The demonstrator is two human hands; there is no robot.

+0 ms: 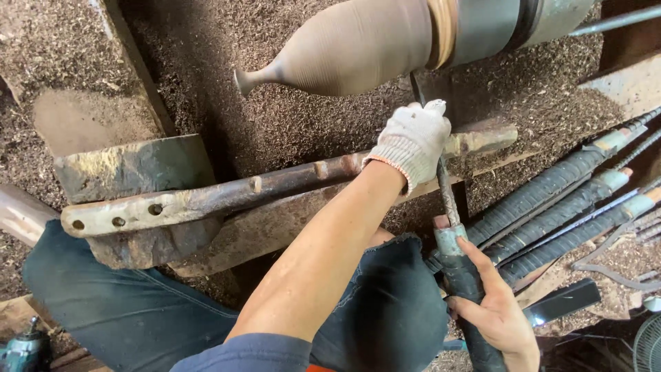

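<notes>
The turning tool (449, 207) runs up from your lap toward the lathe, its thin steel shank crossing the rusty tool rest bar (227, 196) and its tip hidden behind your glove, just under the spinning wooden workpiece (351, 48). Your left hand (413, 141), in a white knit glove, is closed down over the shank where it meets the bar, pinning the steel there. Your right hand (497, 313) is bare and wrapped around the dark taped handle (463, 275), below and nearer to you than the gloved hand, thumb lying along the grip.

Above the gloved hand, the workpiece is vase-shaped, tapering to a narrow neck at its left end, and joins the grey lathe chuck (496, 24) on the right. To the right of your bare hand, several more long-handled tools (564, 207) lie side by side, handles wrapped alike. Wood shavings (289, 117) cover the bed beyond the bar. Your knees in dark trousers (138, 310) sit under your arms.
</notes>
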